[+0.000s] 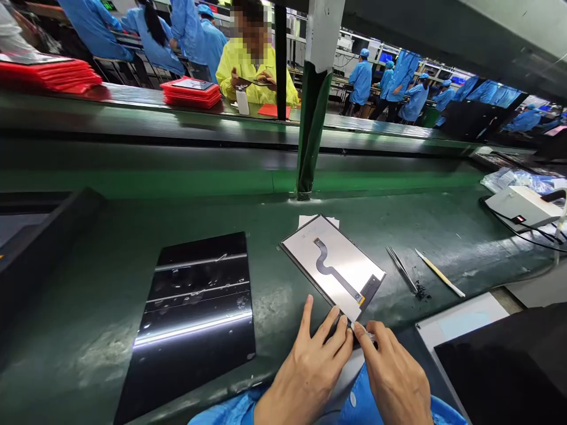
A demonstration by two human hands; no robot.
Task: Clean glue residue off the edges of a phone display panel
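Flat rectangular display panel, matte grey back, dark curved flex ribbon, lying tilted on green mat. Left hand open, fingertips on near corner; right hand pinching small white tab there. Glossy black sheet left, metal tweezers right.

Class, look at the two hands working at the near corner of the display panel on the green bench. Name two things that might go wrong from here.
1. Both the left hand and right hand pinch at one corner of the display panel; it might flex or slide.
2. Its flex cable lies exposed on top and may get snagged.
3. The tweezers lie close by and could scratch it.
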